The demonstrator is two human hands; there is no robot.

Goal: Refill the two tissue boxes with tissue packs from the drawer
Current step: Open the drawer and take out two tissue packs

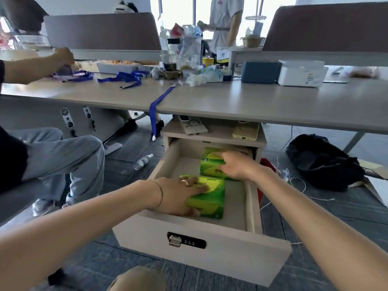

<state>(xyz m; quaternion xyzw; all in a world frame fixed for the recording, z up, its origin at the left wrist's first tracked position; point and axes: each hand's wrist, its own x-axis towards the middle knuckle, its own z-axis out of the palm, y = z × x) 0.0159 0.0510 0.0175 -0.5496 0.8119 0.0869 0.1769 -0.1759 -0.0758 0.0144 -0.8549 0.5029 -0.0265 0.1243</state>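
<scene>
Open drawer (201, 246) under a cluttered grey desk (252, 101), carpeted office floor (126, 169).

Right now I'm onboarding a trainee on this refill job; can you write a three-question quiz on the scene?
1. True or false: the drawer is closed.
2. How many green tissue packs lie in it?
3. Which hand rests on the nearer pack: A left, B right?

Key: 1 false, it is pulled open. 2 two. 3 A: the left hand is on it, while the right hand reaches the farther pack.
</scene>
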